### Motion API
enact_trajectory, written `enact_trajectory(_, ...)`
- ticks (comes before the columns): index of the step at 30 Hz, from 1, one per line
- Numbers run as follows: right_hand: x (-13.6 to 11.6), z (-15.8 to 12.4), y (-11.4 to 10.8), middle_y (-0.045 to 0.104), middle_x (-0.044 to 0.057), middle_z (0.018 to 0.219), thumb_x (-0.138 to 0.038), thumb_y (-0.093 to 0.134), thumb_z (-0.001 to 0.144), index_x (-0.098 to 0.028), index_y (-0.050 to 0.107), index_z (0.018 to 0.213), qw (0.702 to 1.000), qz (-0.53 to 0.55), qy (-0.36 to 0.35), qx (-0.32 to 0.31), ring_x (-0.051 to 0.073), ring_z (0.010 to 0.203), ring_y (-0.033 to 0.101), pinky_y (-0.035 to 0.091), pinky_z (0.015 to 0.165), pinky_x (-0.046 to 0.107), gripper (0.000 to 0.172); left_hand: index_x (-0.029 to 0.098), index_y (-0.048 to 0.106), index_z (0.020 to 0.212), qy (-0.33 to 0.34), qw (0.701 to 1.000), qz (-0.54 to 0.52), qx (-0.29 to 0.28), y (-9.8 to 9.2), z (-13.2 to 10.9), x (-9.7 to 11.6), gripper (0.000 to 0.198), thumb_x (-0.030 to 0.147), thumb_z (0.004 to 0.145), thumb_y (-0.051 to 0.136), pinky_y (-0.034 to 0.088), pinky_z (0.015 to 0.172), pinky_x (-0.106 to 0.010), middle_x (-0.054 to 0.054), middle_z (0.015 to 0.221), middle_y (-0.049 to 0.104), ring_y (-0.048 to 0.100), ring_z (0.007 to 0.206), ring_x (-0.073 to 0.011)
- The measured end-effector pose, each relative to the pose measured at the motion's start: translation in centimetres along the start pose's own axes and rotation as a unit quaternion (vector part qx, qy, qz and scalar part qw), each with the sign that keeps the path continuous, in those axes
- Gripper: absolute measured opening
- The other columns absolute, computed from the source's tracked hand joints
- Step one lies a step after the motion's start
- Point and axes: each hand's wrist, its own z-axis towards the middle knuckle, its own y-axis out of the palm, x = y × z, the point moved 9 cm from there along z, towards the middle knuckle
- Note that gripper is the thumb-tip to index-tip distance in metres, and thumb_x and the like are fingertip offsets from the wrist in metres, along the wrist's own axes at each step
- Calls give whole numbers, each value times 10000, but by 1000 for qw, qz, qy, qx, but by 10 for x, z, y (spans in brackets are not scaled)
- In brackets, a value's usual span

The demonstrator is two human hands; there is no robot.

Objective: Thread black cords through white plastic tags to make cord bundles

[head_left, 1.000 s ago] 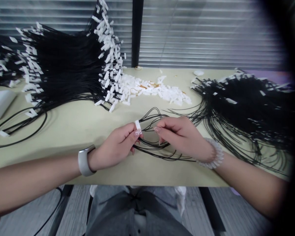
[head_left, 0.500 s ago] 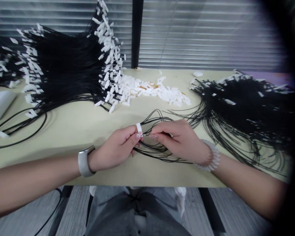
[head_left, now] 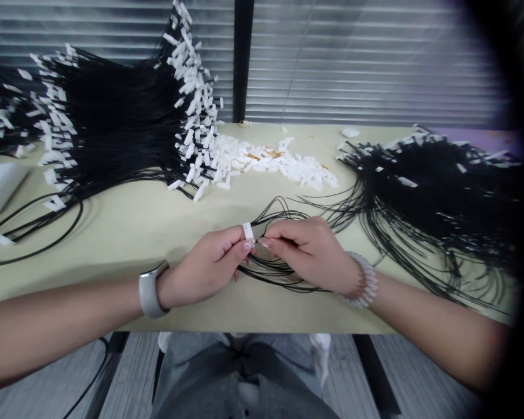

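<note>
White tag (head_left: 247,231) on black cords (head_left: 276,270), pinched in left hand (head_left: 203,269); right hand (head_left: 311,255) curled shut on cords, just beside tag.

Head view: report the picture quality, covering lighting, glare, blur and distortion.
Head view: a dark blurred shape masks the right edge; the slatted blinds give soft, even light without harsh glare; wide-angle distortion slants the table's front edge; the left hand and right hand look fairly sharp, with soft shadows beneath.

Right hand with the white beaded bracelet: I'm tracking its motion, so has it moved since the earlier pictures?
Yes, the right hand has shifted left, toward the black vertical frame post, and slightly toward the person.
</note>
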Motion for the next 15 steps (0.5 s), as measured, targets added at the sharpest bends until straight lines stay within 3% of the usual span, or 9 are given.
enact_trajectory(9,-12,1,-2,535,-43,565,-223,512,839,-160,610,719,999,-14,-25,16,37,497,421,323,516,176,167,167,505,802,-4,999,-48,4,-1,2,3,281,381,892,348,488,505,-175,6,676,459,479,586,-92)
enact_trajectory(13,-2,4,-32,597,-20,698,-256,525,834,-189,612,846,996,-31,14,77,62,559,479,370,545,196,111,170,527,812,-34,990,-107,88,-17,4,-8,283,417,868,401,426,405,-144,2,719,489,455,499,-63)
enact_trajectory(15,11,3,-56,577,3,711,-300,519,838,-180,589,800,992,-43,42,115,91,611,492,387,572,224,144,170,539,814,-48,979,-144,139,-26,5,-15,300,443,854,420,352,342,-136,7,701,486,400,415,-38)
